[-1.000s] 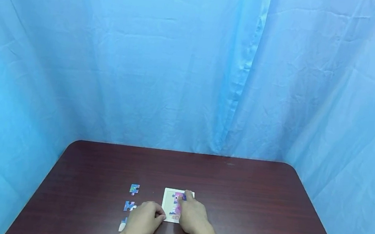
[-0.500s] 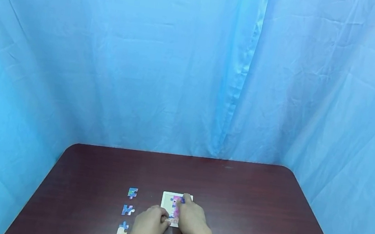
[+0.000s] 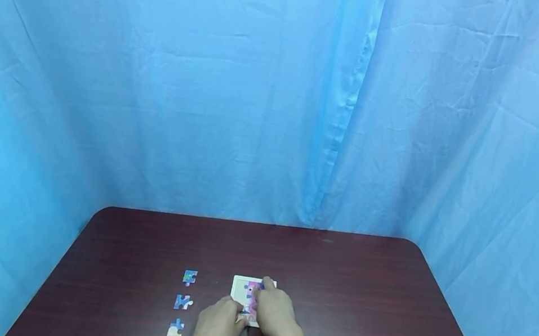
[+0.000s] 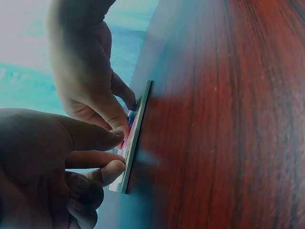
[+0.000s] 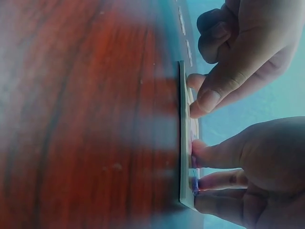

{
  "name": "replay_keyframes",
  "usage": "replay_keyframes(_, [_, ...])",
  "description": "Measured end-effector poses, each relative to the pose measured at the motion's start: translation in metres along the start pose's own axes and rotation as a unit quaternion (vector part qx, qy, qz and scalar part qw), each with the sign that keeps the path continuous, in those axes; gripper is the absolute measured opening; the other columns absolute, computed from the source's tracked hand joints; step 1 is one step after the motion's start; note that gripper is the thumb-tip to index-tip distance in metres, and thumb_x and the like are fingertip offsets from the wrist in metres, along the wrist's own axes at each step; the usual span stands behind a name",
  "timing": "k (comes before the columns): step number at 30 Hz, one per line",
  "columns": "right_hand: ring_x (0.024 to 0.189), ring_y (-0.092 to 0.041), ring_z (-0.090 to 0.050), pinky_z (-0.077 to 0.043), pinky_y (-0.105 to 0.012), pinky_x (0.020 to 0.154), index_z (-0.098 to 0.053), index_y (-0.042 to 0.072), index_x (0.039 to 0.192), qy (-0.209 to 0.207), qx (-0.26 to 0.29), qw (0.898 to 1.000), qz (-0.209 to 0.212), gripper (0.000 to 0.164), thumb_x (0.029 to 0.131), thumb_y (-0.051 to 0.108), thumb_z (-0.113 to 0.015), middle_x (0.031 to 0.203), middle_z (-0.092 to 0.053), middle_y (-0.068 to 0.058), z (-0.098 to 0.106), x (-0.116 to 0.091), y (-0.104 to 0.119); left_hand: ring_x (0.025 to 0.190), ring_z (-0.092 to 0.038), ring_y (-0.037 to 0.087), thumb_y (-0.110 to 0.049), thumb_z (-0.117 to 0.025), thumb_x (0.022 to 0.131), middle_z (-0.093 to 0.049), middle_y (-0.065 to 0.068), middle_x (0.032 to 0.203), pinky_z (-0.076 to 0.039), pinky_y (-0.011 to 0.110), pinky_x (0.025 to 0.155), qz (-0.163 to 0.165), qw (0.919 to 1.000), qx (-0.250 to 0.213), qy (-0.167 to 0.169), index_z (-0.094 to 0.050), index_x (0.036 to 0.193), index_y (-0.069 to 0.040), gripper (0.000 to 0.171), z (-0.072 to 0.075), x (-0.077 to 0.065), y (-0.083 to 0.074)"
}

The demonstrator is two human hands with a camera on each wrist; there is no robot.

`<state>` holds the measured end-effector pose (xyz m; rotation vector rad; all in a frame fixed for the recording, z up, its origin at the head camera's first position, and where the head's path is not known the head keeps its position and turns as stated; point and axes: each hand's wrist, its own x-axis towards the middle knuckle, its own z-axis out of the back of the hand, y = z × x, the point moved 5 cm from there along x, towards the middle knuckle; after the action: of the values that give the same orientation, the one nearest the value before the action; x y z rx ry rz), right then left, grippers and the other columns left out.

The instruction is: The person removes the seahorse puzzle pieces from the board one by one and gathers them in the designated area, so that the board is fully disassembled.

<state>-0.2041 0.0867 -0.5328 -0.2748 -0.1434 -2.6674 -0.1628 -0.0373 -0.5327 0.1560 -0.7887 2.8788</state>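
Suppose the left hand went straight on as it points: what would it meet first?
The puzzle board; the left hand appears to be touching its near side. Past that, the right hand seems next in line, though depth is unclear.

Ahead of the hands (image 3: 275, 312), a wrinkled, light blue fabric curtain (image 3: 197, 96) hangs as the backdrop, continuing down both their left and right sides. A shiny, pale blue vertical fold (image 3: 352, 102) drops slightly right of them. The cloth glows brighter cyan far to their left and turns faintly lavender to their right. Beneath the hands spreads a dark reddish-brown, wood-grained desk (image 3: 359, 299) with rounded far corners; a small pale scuff (image 3: 326, 240) marks it near the far edge.
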Motion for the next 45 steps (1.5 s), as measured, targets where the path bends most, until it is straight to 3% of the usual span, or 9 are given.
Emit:
replay_keyframes(5, [0.054, -0.019, -0.06, -0.053, -0.033, 0.052, -0.072, 0.016, 0.08, -0.012, -0.011, 1.0, 0.006, 0.014, 0.084, 0.02, -0.084, 0.093, -0.06, -0.003, 0.0, 0.0, 0.0, 0.069, -0.067, 0.018, -0.026, -0.083, 0.086, -0.073, 0.001, 0.085, -0.052, 0.039, 0.06, 0.002, 1.0, -0.005, -0.002, -0.08, 0.087, -0.014, 0.012, 0.0, 0.001, -0.001])
replay_keyframes(14, [0.054, -0.019, -0.059, -0.054, -0.033, 0.052, -0.073, 0.014, 0.079, -0.019, -0.025, 0.999, 0.014, 0.015, 0.076, 0.002, -0.081, 0.094, -0.062, -0.005, 0.001, 0.0, 0.002, 0.077, -0.074, 0.023, -0.026, -0.085, 0.085, -0.077, 0.004, 0.088, -0.057, 0.041, 0.064, 0.016, 0.9998, 0.01, 0.0, -0.081, 0.091, -0.011, 0.016, 0.0, 0.004, -0.002])
replay_keyframes(25, [0.056, -0.019, -0.063, -0.056, -0.033, 0.052, -0.075, 0.015, 0.082, -0.024, -0.041, 0.999, 0.014, 0.016, 0.075, 0.002, -0.081, 0.104, -0.068, -0.009, -0.001, 0.001, 0.002, 0.068, -0.07, 0.023, -0.027, -0.088, 0.08, -0.072, 0.0, 0.08, -0.053, 0.04, 0.058, 0.009, 0.9982, 0.05, -0.031, -0.074, 0.079, -0.015, 0.019, -0.002, 0.006, -0.004])
replay_keyframes(33, [0.053, -0.018, -0.06, -0.055, -0.032, 0.05, -0.076, 0.016, 0.08, -0.031, -0.043, 0.998, 0.016, 0.012, 0.08, 0.004, -0.079, 0.094, -0.063, -0.005, 0.0, 0.001, 0.002, 0.062, -0.066, 0.023, -0.025, -0.089, 0.078, -0.068, 0.0, 0.074, -0.05, 0.04, 0.055, 0.01, 0.9972, 0.063, -0.039, -0.068, 0.072, -0.016, 0.023, -0.003, 0.008, -0.006])
replay_keyframes(45, [0.055, -0.02, -0.063, -0.056, -0.032, 0.053, -0.076, 0.017, 0.08, -0.019, -0.035, 0.999, 0.006, 0.013, 0.08, 0.004, -0.079, 0.094, -0.062, -0.004, -0.001, 0.002, 0.001, 0.065, -0.067, 0.026, -0.027, -0.089, 0.079, -0.067, 0.003, 0.076, -0.052, 0.043, 0.056, 0.028, 0.9974, 0.065, -0.015, -0.067, 0.077, -0.014, 0.025, -0.006, 0.01, -0.006])
